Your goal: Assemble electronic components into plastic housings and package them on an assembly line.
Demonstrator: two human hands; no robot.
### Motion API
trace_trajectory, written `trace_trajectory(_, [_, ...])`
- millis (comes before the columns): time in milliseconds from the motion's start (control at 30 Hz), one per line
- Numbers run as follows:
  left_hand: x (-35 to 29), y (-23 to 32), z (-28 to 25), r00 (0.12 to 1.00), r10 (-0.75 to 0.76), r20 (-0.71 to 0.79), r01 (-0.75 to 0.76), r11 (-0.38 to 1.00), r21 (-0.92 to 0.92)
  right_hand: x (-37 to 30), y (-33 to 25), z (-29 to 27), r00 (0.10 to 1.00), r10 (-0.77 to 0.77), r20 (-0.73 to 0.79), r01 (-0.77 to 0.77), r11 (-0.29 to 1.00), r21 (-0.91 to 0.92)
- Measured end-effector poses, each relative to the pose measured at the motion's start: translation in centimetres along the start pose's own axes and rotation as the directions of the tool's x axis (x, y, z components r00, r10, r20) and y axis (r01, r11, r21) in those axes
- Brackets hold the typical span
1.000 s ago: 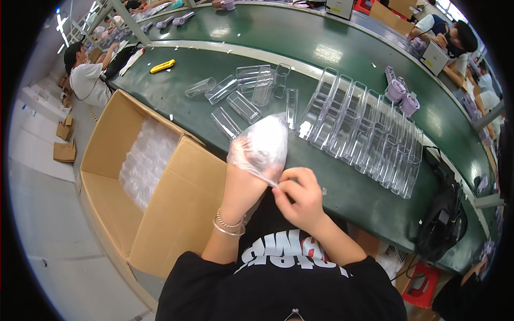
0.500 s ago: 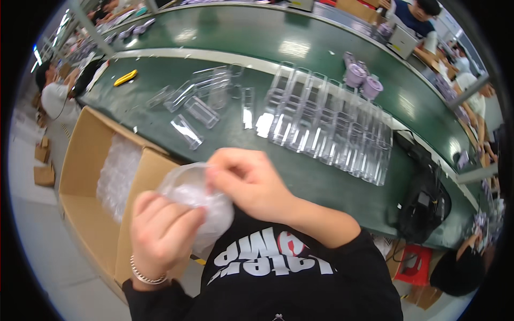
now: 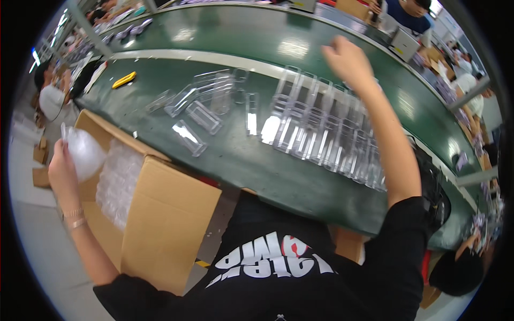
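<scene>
Carried from between both hands to the left edge of the frame, the bag (image 3: 87,154) is now pinched near its top by the left hand (image 3: 63,166) and hung over the far left part of the box (image 3: 171,219), while the right hand (image 3: 345,59) has been swung to the upper right. Nothing can be seen in the right hand; its fingers are bent, and whether anything is gripped cannot be told. Since the bag is held only by a bit of thin film, it could be dropped if the pinch were loosened or the film stretched; being so near the box's outer wall, it might be lost to the floor (image 3: 40,251) at the lower left. It could also be snagged on the cardboard rim if lowered too far out. At centre right, the row of clear trays (image 3: 321,128) is crossed by the right forearm; if the arm were drawn back low, the ones at the right end could be knocked out of line. The loose clear cases (image 3: 204,117), scattered at upper centre on the tabletop (image 3: 257,171), might likewise be scuffed or pushed about by a careless sweep.
</scene>
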State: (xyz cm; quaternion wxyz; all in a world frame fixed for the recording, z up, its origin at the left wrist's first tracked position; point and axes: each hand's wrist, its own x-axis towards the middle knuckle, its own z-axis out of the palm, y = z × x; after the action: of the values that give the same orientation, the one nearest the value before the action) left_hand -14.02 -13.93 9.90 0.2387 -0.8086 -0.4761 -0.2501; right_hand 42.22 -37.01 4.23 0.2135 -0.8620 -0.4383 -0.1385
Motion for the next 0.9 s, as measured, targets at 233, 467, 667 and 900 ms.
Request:
trace_trajectory(233, [-3.7, -6.1, 14.4, 0.922, -0.059, 0.384, -0.021, 0.979, 0.202, 0.4, 9.0, 4.6, 0.908, 0.381, 0.174, -0.243, 0.818, -0.521])
trace_trajectory(467, [-2.4, -1.7, 14.0, 0.883, -0.126, 0.452, -0.001, 0.963, 0.271, 0.8, 7.9, 4.0, 0.929, 0.293, 0.224, -0.108, 0.798, -0.593])
trace_trajectory(667, [4.7, 7.3, 13.0, 0.948, 0.301, 0.103, -0.241, 0.89, -0.386, 2.8, 9.1, 3.0, 0.96, 0.279, -0.028, -0.276, 0.925, -0.262])
trace_trajectory(900, [7.1, 13.0, 15.8, 0.863, 0.474, 0.173, -0.325, 0.785, -0.527, 2.9, 6.9, -5.4, 0.949, 0.002, -0.315, 0.077, 0.967, 0.241])
